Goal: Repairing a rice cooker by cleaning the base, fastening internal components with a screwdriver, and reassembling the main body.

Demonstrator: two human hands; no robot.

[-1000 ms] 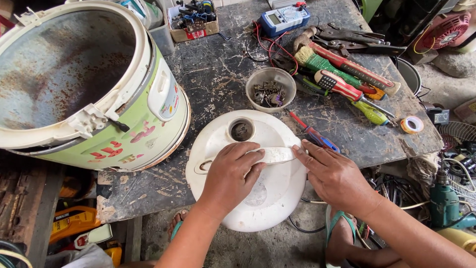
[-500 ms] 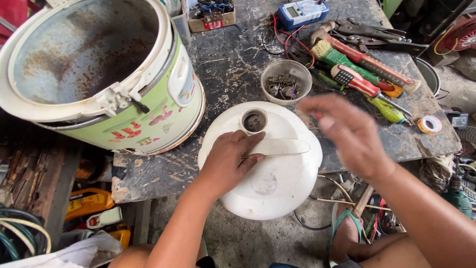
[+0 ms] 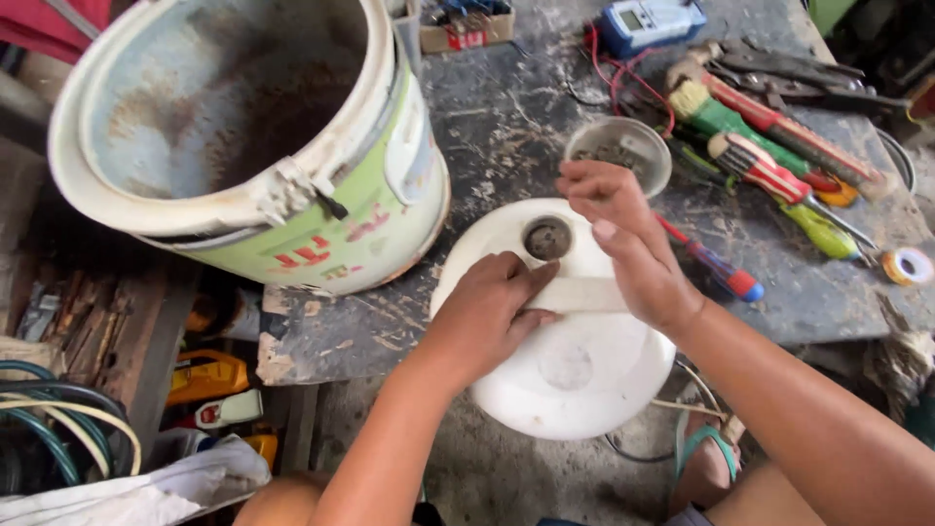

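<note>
The place looks like a crowded repair corner, and the work is done on a dark, scratched bench (image 3: 506, 127) whose near edge is chipped. Below it, on the left, lie yellow tools and coiled cables (image 3: 58, 419); a foot in a green sandal (image 3: 701, 458) shows under the right arm.

A round white lid (image 3: 575, 360) lies flat, half over the near edge of the bench, probably so that both hands can reach it from above. The left hand (image 3: 487, 312) is flat and half closed, pressing on the white handle strip (image 3: 584, 294) that crosses the lid, its fingers pointing to the dark round vent (image 3: 547, 238). This hand seems to keep the lid from sliding. The right hand (image 3: 623, 244) is above the strip just beside the vent, fingers bent and close together; whether it pinches something small I cannot tell.

A big pale green cooker body (image 3: 292, 156) lies tilted on its side at the left, its rusty inside open, well apart from the lid. A small bowl (image 3: 623, 146) with dark small parts stands just behind the right hand. Screwdrivers (image 3: 769, 166), a blue meter (image 3: 648, 21) and a tape roll (image 3: 906, 265) lie at the right, near enough to take.
</note>
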